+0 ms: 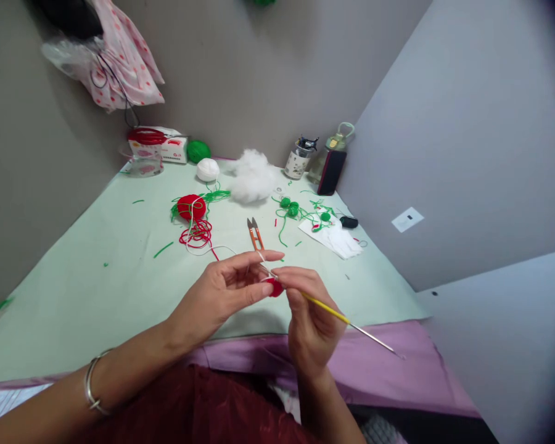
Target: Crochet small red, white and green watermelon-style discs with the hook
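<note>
Between thumb and fingers, my left hand [217,293] pinches a small red crocheted piece [274,287], with white yarn running over its raised index finger. My right hand [312,314] grips a yellow-handled crochet hook [326,308]; one metal end meets the red piece, while the other points down to the right. The white yarn trails back across the table to a white yarn ball [208,169]. A red yarn ball [191,208] with loose loops lies beyond my left hand. Orange thread snips [254,234] rest just past my fingers, blades pointing away.
White stuffing [253,177] sits at the back. Small green crocheted balls [293,209] and yarn scraps lie to the right, near white tissue [335,239]. A phone [332,172] leans by a bottle [340,139] and a cup [298,161]. Walls border the table [120,296].
</note>
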{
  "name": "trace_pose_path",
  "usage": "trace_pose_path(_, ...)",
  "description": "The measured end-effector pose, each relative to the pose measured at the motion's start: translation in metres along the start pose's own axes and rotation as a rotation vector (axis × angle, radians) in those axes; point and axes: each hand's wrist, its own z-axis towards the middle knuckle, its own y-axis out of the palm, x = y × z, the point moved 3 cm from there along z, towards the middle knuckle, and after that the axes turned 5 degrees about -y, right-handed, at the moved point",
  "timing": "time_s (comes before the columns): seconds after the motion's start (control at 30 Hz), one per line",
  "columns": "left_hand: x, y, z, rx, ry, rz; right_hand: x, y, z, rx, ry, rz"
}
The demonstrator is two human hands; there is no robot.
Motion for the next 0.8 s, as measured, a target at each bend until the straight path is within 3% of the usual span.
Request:
trace_pose_path(0.13, -0.006, -0.002, 0.003, 0.076, 0.016, -0.085, 0.003, 0.007, -0.011, -0.003, -0.143, -0.225)
trace_pose_path(0.23, -0.012, -0.002, 0.004, 0.065, -0.085, -0.203, 0.002, 0.008, -0.015, 0.011, -0.313, -0.402)
trace_pose_path(0.33, -0.013, -0.004, 0.005, 0.030, -0.211, -0.271, 0.004, 0.001, -0.008, 0.042, -0.175, -0.258)
trace_pose_path(0.5, -0.007, -0.010, 0.005, 0.076, -0.157, -0.235, 0.008, -0.006, 0.002, 0.150, 0.142, 0.156)
trace_pose_path(0.67, -0.010, -0.005, 0.003, 0.035, -0.073, -0.130, 0.010, 0.002, 0.000, 0.051, 0.150, 0.127)
trace_pose_path(0.8, -0.011, -0.006, 0.001, 0.043, -0.061, -0.113, 0.015, 0.002, -0.002, 0.065, 0.220, 0.214)
